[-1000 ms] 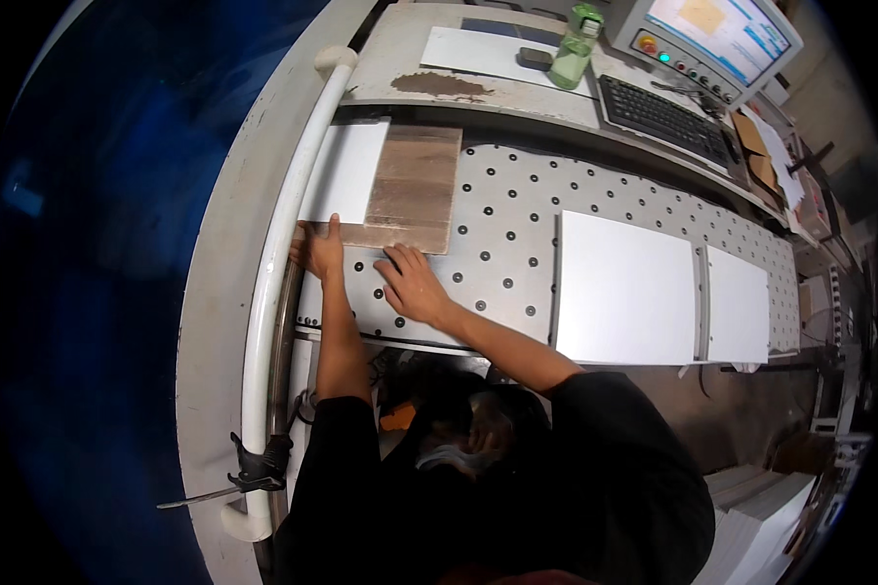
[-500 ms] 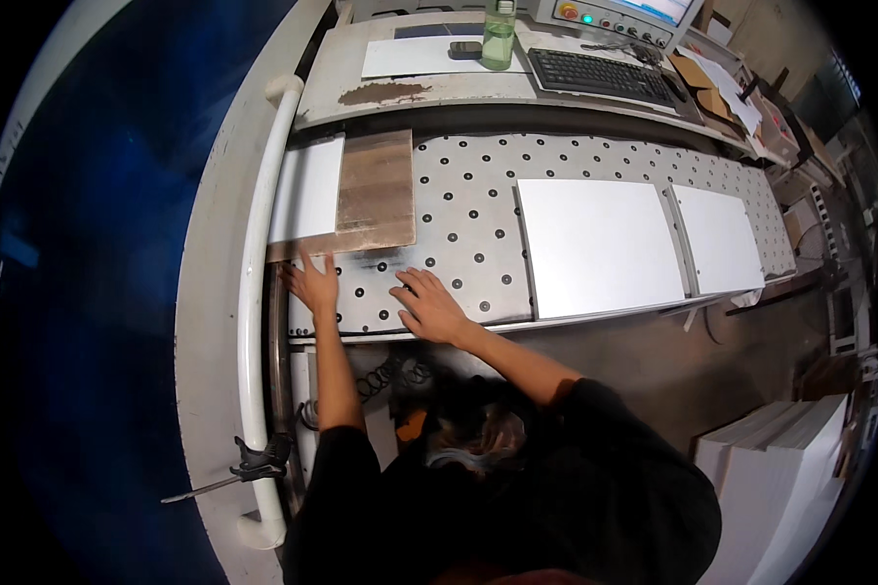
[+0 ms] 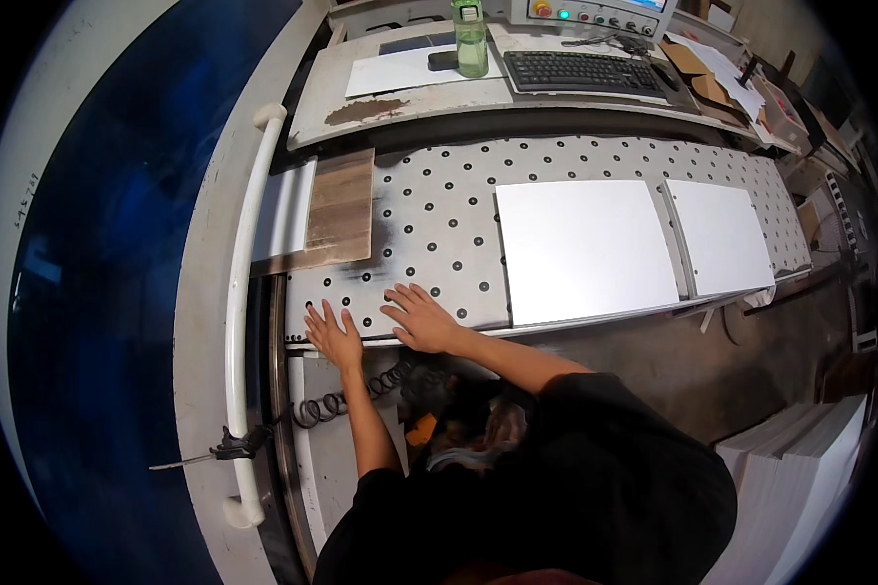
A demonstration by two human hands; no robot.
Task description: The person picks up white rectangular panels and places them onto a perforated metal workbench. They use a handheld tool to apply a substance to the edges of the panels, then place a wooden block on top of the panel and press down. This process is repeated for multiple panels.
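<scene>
Splayed L hand [image 3: 336, 338], R hand [image 3: 424, 320] likewise, brown bd [image 3: 341, 213] part-hidden by rail [image 3: 241, 292]

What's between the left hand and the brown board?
In the head view, a strip of the pale table lies between the left hand and the brown board, with black dots and some dark smudging.

Left hand [image 3: 334, 338], right hand [image 3: 421, 320], fingers spread over dotted table [image 3: 421, 252], brown board [image 3: 343, 210]
</scene>
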